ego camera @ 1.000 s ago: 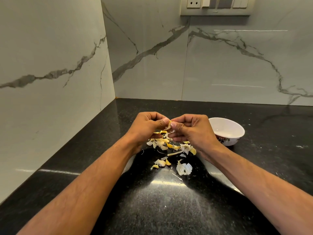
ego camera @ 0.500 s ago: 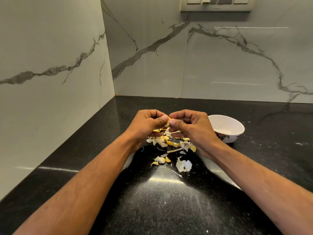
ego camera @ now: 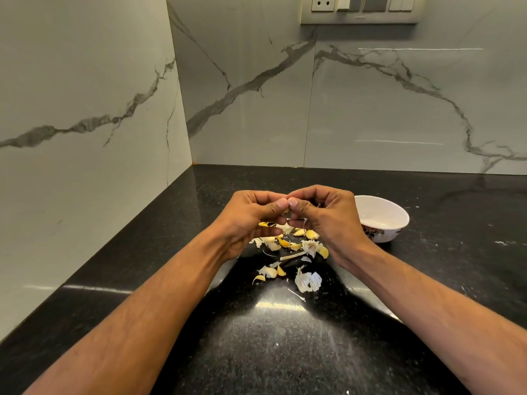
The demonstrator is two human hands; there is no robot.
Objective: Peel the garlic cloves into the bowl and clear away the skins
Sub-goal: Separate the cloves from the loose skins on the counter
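My left hand [ego camera: 251, 218] and my right hand [ego camera: 328, 218] meet above the black counter, thumbs touching, and pinch a small garlic clove [ego camera: 286, 210] between them; most of the clove is hidden by my fingers. Under and in front of my hands lies a scatter of yellowish garlic cloves [ego camera: 312, 234] and white papery skins [ego camera: 308, 280]. A white bowl [ego camera: 395, 216] with a flower print stands just right of my right hand; its visible inside looks bare.
The black speckled counter [ego camera: 271, 337] runs into a corner of marble-look wall panels at left and back. A switch and socket plate [ego camera: 359, 8] sits high on the back wall. A few white specks lie on the counter at right.
Both hands have risen slightly and drawn closer, thumbs now touching over the clove. The pile and bowl have not moved.
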